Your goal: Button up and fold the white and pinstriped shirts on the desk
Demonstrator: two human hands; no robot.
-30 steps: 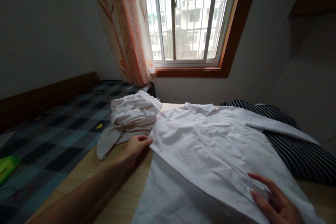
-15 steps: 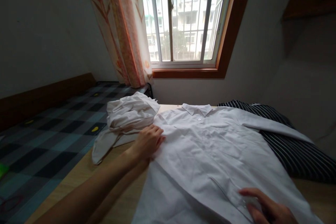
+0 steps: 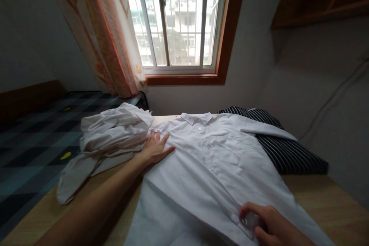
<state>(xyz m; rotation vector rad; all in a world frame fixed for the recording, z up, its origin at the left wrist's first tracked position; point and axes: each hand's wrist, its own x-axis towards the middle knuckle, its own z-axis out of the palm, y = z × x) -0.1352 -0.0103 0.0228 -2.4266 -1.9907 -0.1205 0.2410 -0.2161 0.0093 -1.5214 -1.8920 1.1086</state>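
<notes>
A white collared shirt (image 3: 198, 153) lies front up on the wooden table, its collar at the far side. One sleeve crosses the front diagonally toward the lower right, and the other stretches out to the right. Spread flat, my left hand (image 3: 157, 148) presses on the shirt near its left shoulder. My right hand (image 3: 271, 223) is closed on the cuff (image 3: 245, 221) of the crossed sleeve, low on the shirt front; a small button shows there, while some of the fingertips are hidden.
A heap of white cloth (image 3: 115, 130) lies to the left, and black-and-white striped fabric (image 3: 291, 153) to the right, partly under the sleeve. The wooden table (image 3: 337, 200) meets a checked bed (image 3: 34, 142) on the left. A window (image 3: 178, 27) and curtain (image 3: 106, 34) stand behind.
The view has turned to the right. My left hand has flattened and spread its fingers at the shirt's shoulder. My right hand stays at the cuff, and the crossed sleeve looks straighter.
</notes>
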